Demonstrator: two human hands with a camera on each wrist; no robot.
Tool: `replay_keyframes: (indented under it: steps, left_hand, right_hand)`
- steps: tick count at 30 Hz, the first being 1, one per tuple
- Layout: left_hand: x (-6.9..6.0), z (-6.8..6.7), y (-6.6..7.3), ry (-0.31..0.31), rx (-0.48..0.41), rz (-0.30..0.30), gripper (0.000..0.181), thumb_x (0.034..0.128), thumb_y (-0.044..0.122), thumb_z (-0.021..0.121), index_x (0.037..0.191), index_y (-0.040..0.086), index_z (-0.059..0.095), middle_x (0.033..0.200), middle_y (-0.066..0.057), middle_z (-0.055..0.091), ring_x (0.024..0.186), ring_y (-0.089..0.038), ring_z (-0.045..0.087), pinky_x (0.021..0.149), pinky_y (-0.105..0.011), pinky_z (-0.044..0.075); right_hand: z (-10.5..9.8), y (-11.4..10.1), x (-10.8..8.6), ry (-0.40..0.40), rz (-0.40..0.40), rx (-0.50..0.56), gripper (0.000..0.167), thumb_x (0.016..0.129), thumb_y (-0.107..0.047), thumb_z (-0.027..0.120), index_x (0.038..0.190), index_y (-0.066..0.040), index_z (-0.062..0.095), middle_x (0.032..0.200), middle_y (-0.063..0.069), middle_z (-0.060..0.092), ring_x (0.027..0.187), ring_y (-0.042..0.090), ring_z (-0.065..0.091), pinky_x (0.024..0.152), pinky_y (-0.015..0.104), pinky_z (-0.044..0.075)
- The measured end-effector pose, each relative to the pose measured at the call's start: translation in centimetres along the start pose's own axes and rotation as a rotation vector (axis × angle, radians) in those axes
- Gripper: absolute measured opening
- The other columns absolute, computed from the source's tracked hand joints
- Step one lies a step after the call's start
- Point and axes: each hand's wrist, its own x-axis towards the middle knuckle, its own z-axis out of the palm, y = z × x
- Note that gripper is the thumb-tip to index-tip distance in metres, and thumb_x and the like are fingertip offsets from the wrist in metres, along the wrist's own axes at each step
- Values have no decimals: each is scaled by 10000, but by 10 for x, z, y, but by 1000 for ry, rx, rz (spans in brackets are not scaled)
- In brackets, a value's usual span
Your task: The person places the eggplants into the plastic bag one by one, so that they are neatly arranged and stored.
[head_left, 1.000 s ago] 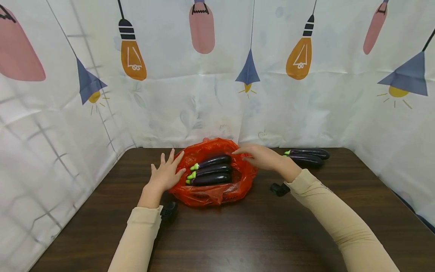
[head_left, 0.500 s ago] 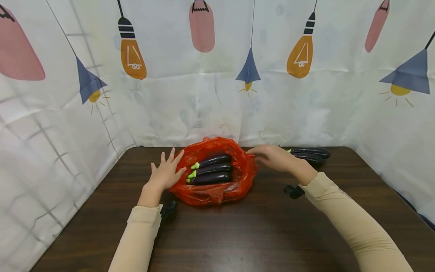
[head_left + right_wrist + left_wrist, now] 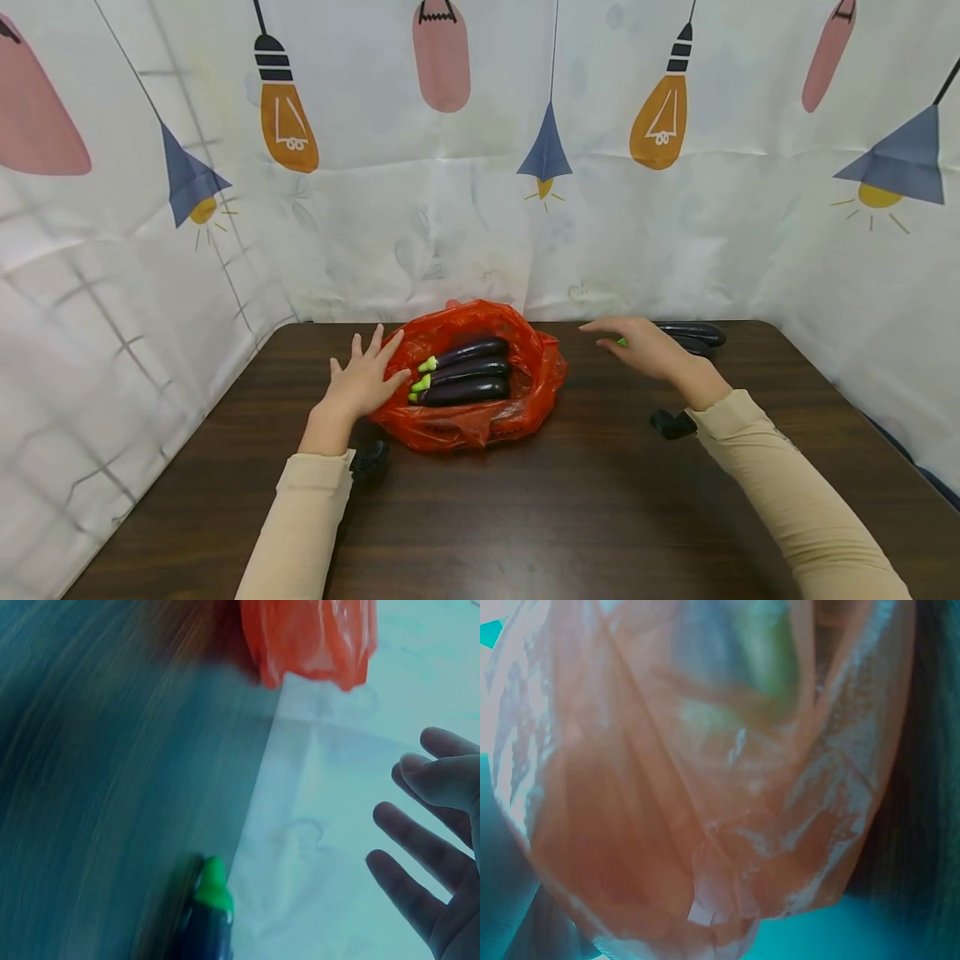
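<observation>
A red plastic bag (image 3: 450,438) lies with its mouth wide on the table, and three dark eggplants (image 3: 468,369) with green stems rest side by side in it. My left hand (image 3: 356,385) has its fingers spread at the bag's left rim. Thin red plastic (image 3: 630,825) fills most of the left wrist view, a green stem blurred behind it. To the right of the bag, my right hand (image 3: 645,346) is apart from it, fingers relaxed and holding nothing. Two more eggplants (image 3: 701,333) lie beyond that hand, partly hidden by it; one green stem (image 3: 215,881) shows in the right wrist view.
The dark wooden table (image 3: 525,517) reaches back to a white printed curtain (image 3: 465,217), which also hangs along both sides. A black wrist camera (image 3: 672,424) sits under the right wrist, another (image 3: 370,458) by the left one.
My right hand has drawn away from the bag's right rim and moved right, over toward the two eggplants outside. The left hand stays at the left rim; the three eggplants have not shifted.
</observation>
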Motion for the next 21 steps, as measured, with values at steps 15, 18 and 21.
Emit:
replay_keyframes:
  steps: [15,18,21]
  left_hand:
    - [0,1,-1,7,1,8,756,1058,380,555,1666,166,158,1697,-219,-3,1499,-554,-51,1062,-831,-21]
    - [0,1,0,8,0,7,753,1060,376,555,1666,166,159,1698,-217,-6,1501,-552,-49,1065,-829,-20]
    - [-1,1,1,10,-1,7,750,1061,373,557,1665,165,163,1698,-216,-7,1502,-551,-48,1068,-826,-20]
  right_hand:
    - [-9,31,-24,3,126,-109,363,988,54,611,1345,7,653,1327,261,630,1198,457,598,945,601,504]
    - [-9,35,-26,8,124,-136,356,990,45,612,1342,11,654,1303,256,645,1154,448,623,917,592,516]
    - [-9,41,-28,10,123,-160,344,991,34,618,1333,27,654,1282,257,655,1135,449,633,909,591,520]
